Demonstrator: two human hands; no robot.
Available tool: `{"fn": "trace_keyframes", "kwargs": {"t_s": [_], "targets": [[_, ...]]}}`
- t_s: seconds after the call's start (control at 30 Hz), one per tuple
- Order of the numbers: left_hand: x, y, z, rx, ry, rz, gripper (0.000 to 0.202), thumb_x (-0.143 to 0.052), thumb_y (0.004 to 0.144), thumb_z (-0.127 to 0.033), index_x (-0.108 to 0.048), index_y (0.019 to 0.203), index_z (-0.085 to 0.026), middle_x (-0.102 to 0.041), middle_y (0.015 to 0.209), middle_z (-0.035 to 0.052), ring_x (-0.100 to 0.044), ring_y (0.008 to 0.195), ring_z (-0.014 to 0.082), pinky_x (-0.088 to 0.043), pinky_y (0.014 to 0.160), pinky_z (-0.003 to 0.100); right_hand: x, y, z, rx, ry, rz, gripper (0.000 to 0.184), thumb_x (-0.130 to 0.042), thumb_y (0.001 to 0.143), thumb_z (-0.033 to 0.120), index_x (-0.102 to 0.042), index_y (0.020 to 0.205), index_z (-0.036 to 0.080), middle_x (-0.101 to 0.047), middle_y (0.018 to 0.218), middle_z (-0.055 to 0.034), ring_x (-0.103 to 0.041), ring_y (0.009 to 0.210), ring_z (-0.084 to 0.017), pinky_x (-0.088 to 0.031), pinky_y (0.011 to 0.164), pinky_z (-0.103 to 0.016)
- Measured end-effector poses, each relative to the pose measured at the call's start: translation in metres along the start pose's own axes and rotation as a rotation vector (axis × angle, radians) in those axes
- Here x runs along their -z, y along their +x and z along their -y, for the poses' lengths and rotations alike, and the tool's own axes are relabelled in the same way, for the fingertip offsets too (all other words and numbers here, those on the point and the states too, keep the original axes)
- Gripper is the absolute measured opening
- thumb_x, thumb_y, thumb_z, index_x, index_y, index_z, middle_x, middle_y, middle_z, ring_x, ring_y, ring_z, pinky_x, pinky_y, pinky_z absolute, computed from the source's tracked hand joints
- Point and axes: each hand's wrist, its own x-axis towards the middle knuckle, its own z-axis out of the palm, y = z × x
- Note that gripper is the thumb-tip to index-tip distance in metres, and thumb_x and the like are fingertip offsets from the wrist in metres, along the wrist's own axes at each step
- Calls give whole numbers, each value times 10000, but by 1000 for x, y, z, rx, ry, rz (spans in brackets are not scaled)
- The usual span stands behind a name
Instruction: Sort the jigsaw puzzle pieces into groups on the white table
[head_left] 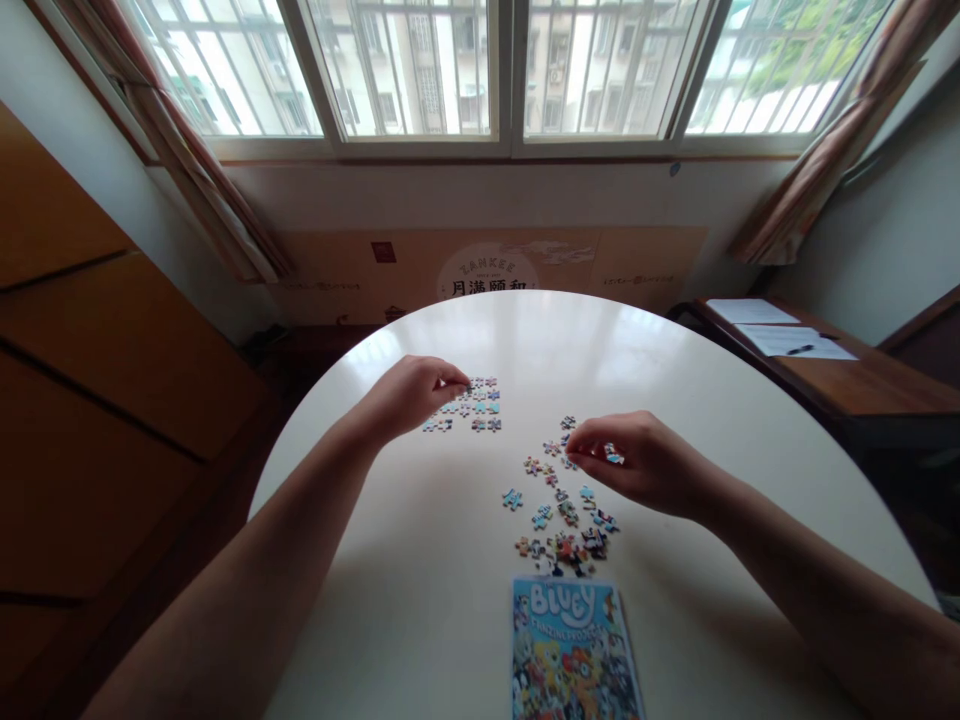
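Observation:
My left hand [412, 392] is closed in a pinch at the upper left of a neat block of puzzle pieces [486, 408], its fingertips on a puzzle piece there. The pieces in this block lie in rows with narrow gaps. To the right, my right hand [637, 455] has thumb and forefinger pinched on a puzzle piece [568, 463] at the top of the loose pile, which is mostly covered by the fingers. Loose puzzle pieces [568, 513] spread below it, some overlapping. Another piece [615, 453] shows partly behind the right hand.
A blue Bluey picture sheet or box lid [574, 650] lies near me, below the loose pieces. Everything rests on a round white table [420, 580]. A wooden side table [900, 385] with papers [795, 340] and a pen stands at the right, beneath the window side.

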Motion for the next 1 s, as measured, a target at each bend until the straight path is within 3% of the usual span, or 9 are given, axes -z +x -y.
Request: {"fn": "trace_keyframes", "kwargs": {"t_s": [0.13,0.27,0.53,0.73,1.0], "targets": [[12,-2,14,106,23,-5,186,-693,820,-363,-790,862,-210,-747,790,25,-640,752,174,-463,714,274,-4,-1,-1,10,4,22,91,-635,908,194,-724,927,193,-726,785,-12,-642,653,-113,-527,624,-258],[16,-5,21,169,32,109,233,-705,791,-412,-784,840,-199,-732,772,27,-602,662,153,-415,605,256,-7,-2,-3,37,-8,54,106,-621,911,179,-723,934,193,-716,778,-13,-631,652,-112,-511,617,-255],[-6,0,19,229,-12,318,266,-654,784,-396,-780,884,-184,-740,806,45,-620,714,176,-405,600,259,-9,-2,-4,53,-9,74,115,-605,914,177,-715,938,197,-698,776,-13,-613,648,-111,-495,602,-252],[-16,3,19,281,21,351,257,-649,752,-388,-776,831,-178,-704,727,30,-577,667,164,-378,586,268,-8,-1,-2,68,-21,62,114,-610,911,164,-716,937,197,-696,772,-7,-614,654,-105,-495,609,-241],[-20,4,18,301,1,374,238,-647,726,-360,-786,822,-192,-737,758,28,-603,664,168,-401,613,277,-6,-1,1,81,-29,62,113,-607,915,166,-713,936,198,-695,766,2,-618,669,-101,-497,637,-242]]}}
